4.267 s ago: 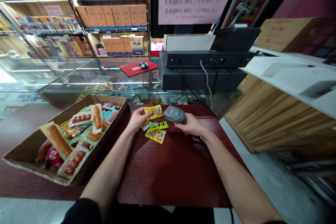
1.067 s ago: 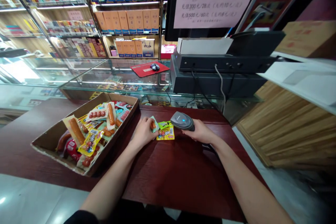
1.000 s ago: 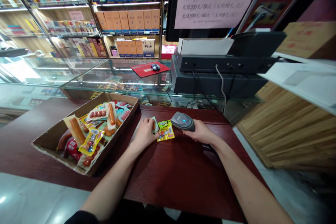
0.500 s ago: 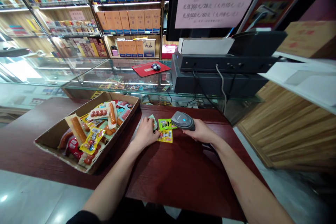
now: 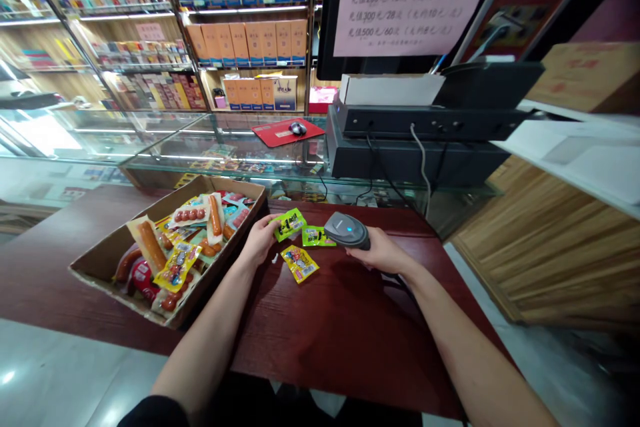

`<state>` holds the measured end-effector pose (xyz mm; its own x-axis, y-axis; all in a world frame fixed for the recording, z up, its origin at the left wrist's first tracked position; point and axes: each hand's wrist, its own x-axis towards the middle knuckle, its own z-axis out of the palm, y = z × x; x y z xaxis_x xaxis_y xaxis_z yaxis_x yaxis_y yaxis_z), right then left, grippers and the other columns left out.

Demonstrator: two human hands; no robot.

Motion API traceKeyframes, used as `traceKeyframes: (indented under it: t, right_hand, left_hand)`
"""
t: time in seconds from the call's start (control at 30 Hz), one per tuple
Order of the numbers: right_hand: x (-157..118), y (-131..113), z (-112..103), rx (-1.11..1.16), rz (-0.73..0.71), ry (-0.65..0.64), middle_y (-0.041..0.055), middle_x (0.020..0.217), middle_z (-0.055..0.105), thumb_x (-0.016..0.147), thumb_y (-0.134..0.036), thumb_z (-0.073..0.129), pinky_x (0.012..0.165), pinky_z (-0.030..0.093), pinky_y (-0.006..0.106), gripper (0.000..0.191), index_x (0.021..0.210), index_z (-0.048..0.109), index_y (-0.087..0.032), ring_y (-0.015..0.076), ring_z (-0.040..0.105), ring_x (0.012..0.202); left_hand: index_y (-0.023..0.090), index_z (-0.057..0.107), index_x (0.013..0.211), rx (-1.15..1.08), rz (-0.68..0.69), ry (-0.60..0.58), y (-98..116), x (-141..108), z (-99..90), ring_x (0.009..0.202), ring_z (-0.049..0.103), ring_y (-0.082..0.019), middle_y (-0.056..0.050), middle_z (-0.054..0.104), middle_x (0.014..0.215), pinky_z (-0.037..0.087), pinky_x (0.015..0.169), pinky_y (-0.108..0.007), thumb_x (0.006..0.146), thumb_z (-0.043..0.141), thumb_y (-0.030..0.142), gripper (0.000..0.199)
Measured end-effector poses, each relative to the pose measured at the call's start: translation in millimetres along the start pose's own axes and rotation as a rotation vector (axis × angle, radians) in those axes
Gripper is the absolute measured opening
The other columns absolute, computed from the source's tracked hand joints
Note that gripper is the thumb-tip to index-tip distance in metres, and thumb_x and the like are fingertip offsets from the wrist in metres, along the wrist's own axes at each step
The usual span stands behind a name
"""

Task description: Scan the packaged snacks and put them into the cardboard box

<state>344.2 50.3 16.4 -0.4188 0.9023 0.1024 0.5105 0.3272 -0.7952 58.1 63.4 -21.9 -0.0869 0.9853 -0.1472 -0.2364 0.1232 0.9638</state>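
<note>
My left hand [image 5: 261,240] pinches a green snack packet [image 5: 290,224] by its left edge, just above the dark red tabletop [image 5: 320,340]. My right hand [image 5: 383,250] is wrapped round the handle of a grey barcode scanner [image 5: 347,230], whose blue light is on. The scanner's head points left and partly covers the end of a second green packet [image 5: 316,236] lying on the table. A yellow snack packet [image 5: 300,263] lies at an angle nearer to me, touched by neither hand. Beside my left wrist is a small white scrap [image 5: 275,258].
A cardboard box [image 5: 187,310] of packed sausages and snacks stands on the left. Behind the table runs a glass display counter [image 5: 225,130] with a red mouse pad [image 5: 275,133]. Dark machines [image 5: 420,157] with hanging cables sit at the back right, below a screen with a pink notice [image 5: 405,7].
My left hand has moved slightly left and now holds up a green packet. The yellow packet has turned and slid a little towards me. My right hand with the scanner has barely moved.
</note>
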Motion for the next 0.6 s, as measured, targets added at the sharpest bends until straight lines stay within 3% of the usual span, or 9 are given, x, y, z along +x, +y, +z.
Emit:
traceKeyframes:
  t: [0.07, 0.2, 0.6]
  right_hand:
    - [-0.5, -1.3, 1.6, 0.011, 0.02, -0.009, 0.0045, 0.073, 0.071, 0.07, -0.028, 0.068, 0.064, 0.053, 0.028, 0.032, 0.098, 0.07, -0.013, 0.0213, 0.067, 0.072]
    - [-1.1, -3.8, 4.7, 0.019, 0.011, -0.023, 0.0036, 0.072, 0.071, 0.069, -0.027, 0.069, 0.062, 0.052, 0.027, 0.03, 0.096, 0.07, -0.014, 0.0196, 0.066, 0.067]
    - [-0.6, -5.2, 8.7, -0.043, -0.066, -0.109, 0.0071, 0.099, 0.073, 0.071, -0.024, 0.068, 0.081, 0.05, 0.03, 0.036, 0.105, 0.067, -0.013, 0.022, 0.066, 0.089]
  left_hand:
    - [0.014, 0.066, 0.092, -0.123, -0.048, -0.069, 1.9, -2.9, 1.7, 0.08, 0.067, -0.017, -0.008, 0.071, 0.089, 0.052, 0.08, -0.032, 0.063, 0.077, 0.025, 0.033]
    - [0.011, 0.068, 0.09, -0.16, -0.125, -0.155, 2.5, -8.7, 5.2, 0.083, 0.069, -0.02, -0.011, 0.073, 0.093, 0.052, 0.085, -0.033, 0.054, 0.085, 0.018, 0.041]
    - [0.013, 0.059, 0.076, -0.216, -0.101, -0.044, -4.7, -3.4, 6.0, 0.076, 0.069, -0.015, -0.007, 0.072, 0.084, 0.054, 0.081, -0.031, 0.056, 0.085, 0.015, 0.033]
